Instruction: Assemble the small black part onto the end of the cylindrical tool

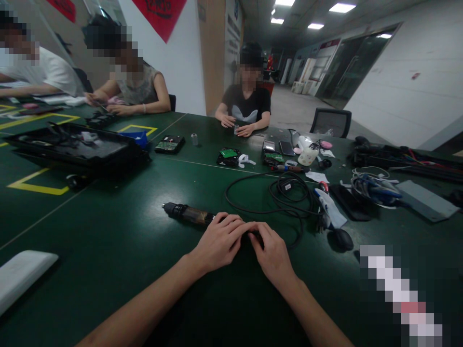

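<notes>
A dark electric screwdriver (pixel 190 213) lies low over the green table, its silver tip pointing left. My left hand (pixel 221 241) is closed around its rear end. Close beside it, my right hand (pixel 275 253) is closed too, its fingertips pinched together against the left fingers at the tool's tail. What sits between the right fingertips is dark and mostly hidden. A black cable (pixel 289 190) lies coiled just beyond, and one loop runs down toward my right hand.
A black tray-like housing (pixel 119 154) stands on the left. Hard drives (pixel 170 143) with circuit boards lie farther back. A mouse (pixel 340 239), a dark phone-like slab (pixel 350 202) and a grey box (pixel 427 200) are on the right. Several people sit around the table (pixel 144 270).
</notes>
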`<state>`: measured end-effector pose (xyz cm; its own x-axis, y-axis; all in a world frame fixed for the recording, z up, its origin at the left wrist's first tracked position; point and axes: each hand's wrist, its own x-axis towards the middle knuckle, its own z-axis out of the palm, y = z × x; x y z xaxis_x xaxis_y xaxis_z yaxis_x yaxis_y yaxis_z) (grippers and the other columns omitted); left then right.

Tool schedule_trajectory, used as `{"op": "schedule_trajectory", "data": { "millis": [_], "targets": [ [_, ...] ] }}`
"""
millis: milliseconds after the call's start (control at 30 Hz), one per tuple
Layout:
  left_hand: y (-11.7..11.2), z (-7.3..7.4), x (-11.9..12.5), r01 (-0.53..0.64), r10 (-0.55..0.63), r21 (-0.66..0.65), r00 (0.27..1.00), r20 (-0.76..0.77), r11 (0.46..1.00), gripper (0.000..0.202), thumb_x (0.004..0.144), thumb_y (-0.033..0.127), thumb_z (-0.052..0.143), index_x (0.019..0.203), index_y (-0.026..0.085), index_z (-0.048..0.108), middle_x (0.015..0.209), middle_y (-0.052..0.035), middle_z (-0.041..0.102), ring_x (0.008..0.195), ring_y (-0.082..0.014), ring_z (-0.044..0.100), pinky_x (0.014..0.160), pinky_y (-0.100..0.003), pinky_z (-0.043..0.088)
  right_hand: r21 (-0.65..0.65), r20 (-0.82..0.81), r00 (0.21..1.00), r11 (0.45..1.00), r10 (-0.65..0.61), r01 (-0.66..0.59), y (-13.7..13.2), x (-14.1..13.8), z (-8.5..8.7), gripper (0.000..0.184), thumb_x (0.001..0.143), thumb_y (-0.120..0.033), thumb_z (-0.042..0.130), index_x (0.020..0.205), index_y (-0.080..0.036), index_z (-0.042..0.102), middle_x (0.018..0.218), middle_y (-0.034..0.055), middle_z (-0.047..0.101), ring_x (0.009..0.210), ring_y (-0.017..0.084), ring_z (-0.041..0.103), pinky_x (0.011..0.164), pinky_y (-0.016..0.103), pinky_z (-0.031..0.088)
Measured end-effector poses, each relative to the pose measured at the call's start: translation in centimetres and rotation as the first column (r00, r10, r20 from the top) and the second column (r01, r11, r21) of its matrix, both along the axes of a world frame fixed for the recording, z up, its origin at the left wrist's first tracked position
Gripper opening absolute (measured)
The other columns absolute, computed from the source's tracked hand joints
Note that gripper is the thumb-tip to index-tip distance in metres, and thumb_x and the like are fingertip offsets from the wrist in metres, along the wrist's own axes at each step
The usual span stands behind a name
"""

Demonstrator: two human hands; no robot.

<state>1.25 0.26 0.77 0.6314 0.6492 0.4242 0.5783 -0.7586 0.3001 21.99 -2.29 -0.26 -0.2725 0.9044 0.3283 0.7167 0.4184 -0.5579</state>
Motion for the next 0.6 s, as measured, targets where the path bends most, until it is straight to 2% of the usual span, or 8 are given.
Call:
{"op": "schedule_trajectory", "data": {
  "millis": [200, 400, 600],
  "targets": [
    [0.21, -0.24, 0.08, -0.046, 0.047, 0.027, 0.999, -0.012, 0.999, 0.042, 0.103, 0.021, 0.052, 0.144, 0.025, 0.053, 0.132, -0.0051, 0.068, 0.121, -0.0219, 0.061, 0.106, -0.044, 0.043, -0.029, -0.012, 1.0, 1.0, 0.003, -0.003, -0.06, -0.01, -0.01, 0.012, 0.107, -0.02, 0.05, 0.115, -0.025, 0.059, 0.112, 0.0054, 0.068, 0.098, 0.023, 0.065, 0.087, 0.037, 0.052],
    [0.09, -0.11, 0.06, -0.025, 0.025, 0.008, 1.0, 0.004, 1.0, 0.049, 0.099, 0.02, 0.055, 0.147, 0.025, 0.051, 0.135, -0.0058, 0.067, 0.124, -0.0229, 0.06, 0.109, -0.045, 0.041, -0.019, 0.005, 1.0, 1.0, -0.002, 0.002, 0.0, 0.02, -0.03, 0.012, 0.106, -0.021, 0.051, 0.114, -0.024, 0.059, 0.112, 0.0061, 0.068, 0.096, 0.024, 0.065, 0.085, 0.037, 0.052],
    [0.12, -0.28, 0.11, -0.058, 0.058, 0.005, 0.998, -0.001, 0.998, 0.044, 0.103, 0.022, 0.051, 0.147, 0.026, 0.05, 0.134, -0.0054, 0.067, 0.121, -0.0229, 0.06, 0.107, -0.045, 0.042, -0.038, -0.018, 1.0, 0.999, 0.005, -0.006, -0.02, -0.01, 0.13, 0.012, 0.106, -0.019, 0.052, 0.114, -0.025, 0.059, 0.113, 0.0046, 0.068, 0.098, 0.023, 0.064, 0.087, 0.036, 0.052]
  ]
}}
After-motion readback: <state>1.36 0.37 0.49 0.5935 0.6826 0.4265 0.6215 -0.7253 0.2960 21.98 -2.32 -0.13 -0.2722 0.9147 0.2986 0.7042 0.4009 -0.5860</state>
